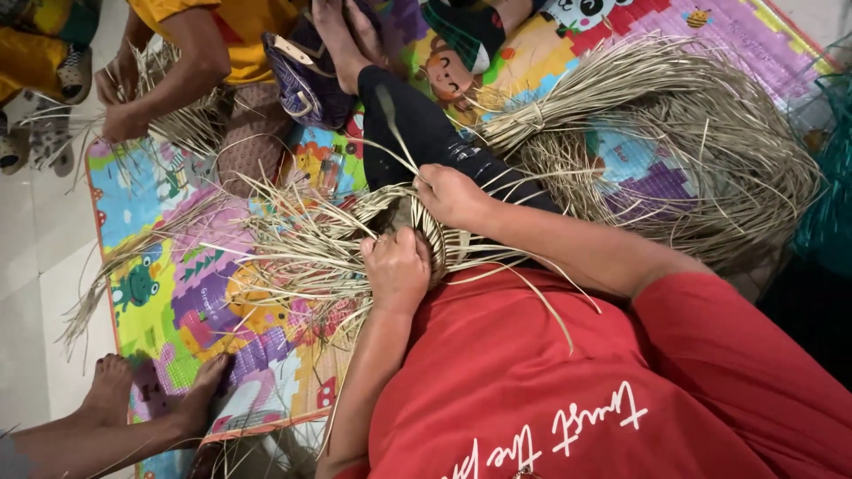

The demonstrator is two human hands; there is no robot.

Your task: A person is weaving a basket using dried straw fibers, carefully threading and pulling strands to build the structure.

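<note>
The woven straw piece [390, 232] sits in the person's lap, over the black-trousered leg [417, 133], with loose strands fanning out onto the colourful play mat [177, 302]. The left hand [397, 266] has its fingers clenched around the weave; the right hand [451, 195] pinches a single strand. I'd say a steady clamp and even tension suit this best.

Pale tiled floor [35, 266] — a bright cartoon-patterned foam play mat [169, 302] spread over it
</note>
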